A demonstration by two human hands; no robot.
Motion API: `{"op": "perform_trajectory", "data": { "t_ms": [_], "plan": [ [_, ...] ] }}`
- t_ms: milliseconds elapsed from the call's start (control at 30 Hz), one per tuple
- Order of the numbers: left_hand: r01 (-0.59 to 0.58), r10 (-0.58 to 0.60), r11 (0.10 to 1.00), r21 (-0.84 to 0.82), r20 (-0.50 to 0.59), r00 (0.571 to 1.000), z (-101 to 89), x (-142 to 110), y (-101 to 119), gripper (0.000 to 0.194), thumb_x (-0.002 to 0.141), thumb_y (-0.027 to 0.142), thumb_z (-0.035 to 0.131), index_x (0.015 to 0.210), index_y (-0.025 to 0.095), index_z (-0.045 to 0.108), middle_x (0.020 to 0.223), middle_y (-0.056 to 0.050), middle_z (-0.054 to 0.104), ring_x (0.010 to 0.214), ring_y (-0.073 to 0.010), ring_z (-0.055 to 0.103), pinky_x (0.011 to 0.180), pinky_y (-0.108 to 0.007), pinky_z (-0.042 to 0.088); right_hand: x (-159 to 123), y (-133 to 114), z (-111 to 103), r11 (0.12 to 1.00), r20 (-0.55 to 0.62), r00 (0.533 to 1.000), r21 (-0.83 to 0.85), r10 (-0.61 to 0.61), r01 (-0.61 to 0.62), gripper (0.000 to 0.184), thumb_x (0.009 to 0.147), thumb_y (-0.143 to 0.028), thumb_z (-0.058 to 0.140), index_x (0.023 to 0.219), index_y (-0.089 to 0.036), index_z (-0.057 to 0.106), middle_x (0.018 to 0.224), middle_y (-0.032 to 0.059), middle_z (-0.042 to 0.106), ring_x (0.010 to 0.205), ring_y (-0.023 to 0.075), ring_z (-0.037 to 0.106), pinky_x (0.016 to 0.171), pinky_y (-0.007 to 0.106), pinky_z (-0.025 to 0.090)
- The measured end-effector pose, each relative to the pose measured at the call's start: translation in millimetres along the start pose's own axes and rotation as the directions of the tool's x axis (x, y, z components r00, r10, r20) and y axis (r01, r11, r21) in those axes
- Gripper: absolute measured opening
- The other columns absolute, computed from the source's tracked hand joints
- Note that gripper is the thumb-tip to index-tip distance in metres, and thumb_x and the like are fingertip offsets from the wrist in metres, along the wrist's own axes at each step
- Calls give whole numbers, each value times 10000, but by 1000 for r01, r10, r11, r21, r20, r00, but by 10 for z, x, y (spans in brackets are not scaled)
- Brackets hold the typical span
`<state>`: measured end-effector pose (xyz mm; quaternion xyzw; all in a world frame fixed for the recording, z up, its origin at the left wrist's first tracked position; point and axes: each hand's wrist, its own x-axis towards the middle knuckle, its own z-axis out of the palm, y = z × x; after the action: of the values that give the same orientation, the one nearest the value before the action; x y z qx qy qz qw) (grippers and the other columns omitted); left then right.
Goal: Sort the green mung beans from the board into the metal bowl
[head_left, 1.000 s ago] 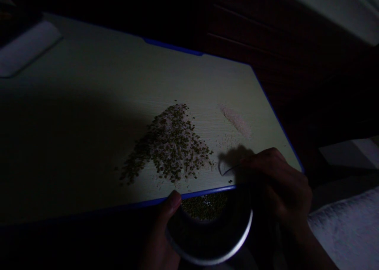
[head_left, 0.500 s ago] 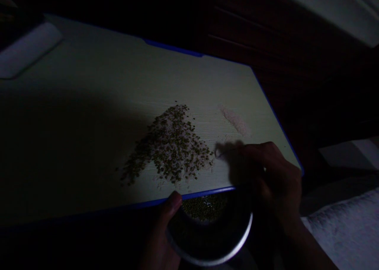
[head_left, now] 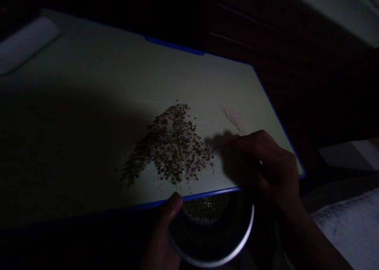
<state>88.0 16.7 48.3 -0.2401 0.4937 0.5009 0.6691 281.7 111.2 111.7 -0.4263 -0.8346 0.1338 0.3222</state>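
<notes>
My right hand (head_left: 269, 159) pinches a thin tool (head_left: 219, 147) at the mung-bean-and-rice pile (head_left: 177, 143); short strokes suit, my left hand (head_left: 166, 226) clamping the bowl (head_left: 231, 259) beneath the board (head_left: 207, 80).

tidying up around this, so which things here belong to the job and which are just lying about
In use:
- bowl of green beans, held by the left hand
- thin utensil in the right hand
- mixed heap of beans and pale grains
- separate pale-grain strip
- blue-edged tabletop

Apparently just lying about:
- whitish object, far left
- pale textured fabric, lower right
</notes>
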Motion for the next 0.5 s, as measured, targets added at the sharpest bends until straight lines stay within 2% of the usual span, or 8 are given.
{"op": "perform_trajectory", "data": {
  "t_ms": [200,367,500],
  "plan": [
    [34,-34,999,-2,63,997,-37,13,-9,563,836,252,761,1387,247,643,1206,-62,810,1274,-330,657,1109,-482,510,-178,32,-73,993,15,999,112,-34,32,332,903,-112,563,1166,-229,729,1046,63,779,946,238,677,783,413,517],
    [21,-19,999,-34,57,998,-71,27,-22,575,823,234,773,1383,264,647,1171,-46,822,1278,-323,655,1135,-482,487,-380,20,-140,991,-100,994,131,38,-25,309,881,-121,588,1128,-229,739,999,65,769,929,264,683,762,428,508],
    [56,-54,998,-17,93,994,-72,34,-21,531,847,313,752,1368,258,667,1171,-53,822,1290,-331,645,1145,-493,475,-418,12,-134,995,-56,998,97,32,-26,327,887,-122,576,1156,-227,729,1006,69,764,926,258,676,752,413,506]
  ]
}}
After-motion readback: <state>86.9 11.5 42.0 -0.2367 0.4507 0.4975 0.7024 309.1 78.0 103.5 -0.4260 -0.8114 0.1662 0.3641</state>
